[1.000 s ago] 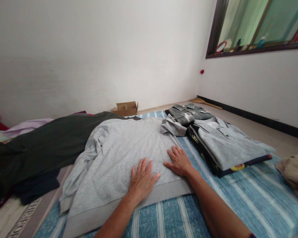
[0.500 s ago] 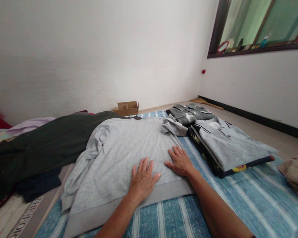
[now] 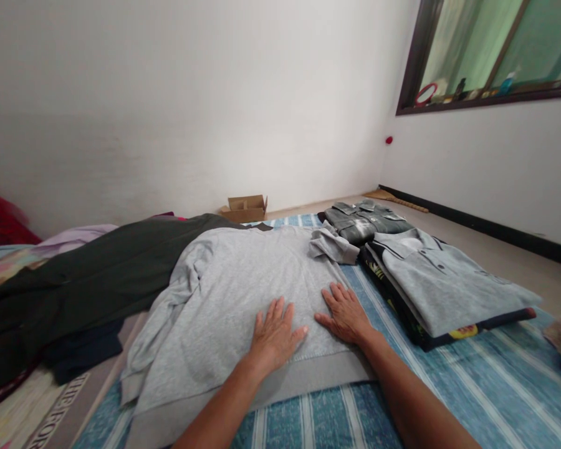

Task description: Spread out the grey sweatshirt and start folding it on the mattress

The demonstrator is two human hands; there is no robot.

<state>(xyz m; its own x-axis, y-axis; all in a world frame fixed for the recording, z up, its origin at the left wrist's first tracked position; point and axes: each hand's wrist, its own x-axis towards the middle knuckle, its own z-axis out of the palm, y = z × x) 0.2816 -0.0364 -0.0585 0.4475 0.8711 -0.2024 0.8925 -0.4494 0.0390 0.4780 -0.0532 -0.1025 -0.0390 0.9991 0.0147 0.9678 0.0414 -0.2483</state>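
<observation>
Left hand (image 3: 275, 337), right hand (image 3: 345, 315): flat, apart on the grey sweatshirt (image 3: 229, 287)! Right's nearer the bunched sleeve (image 3: 328, 244) at twelve o'clock.

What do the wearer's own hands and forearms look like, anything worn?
The left hand and right hand are bare, with no gloves, rings or watch visible. Both forearms are uncovered up to the picture's edge; no sleeve shows.

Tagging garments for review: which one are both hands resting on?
The grey sweatshirt, spread out, with the left hand and right hand on it. The folded polo at right and the dark green garment at left are untouched.
</observation>
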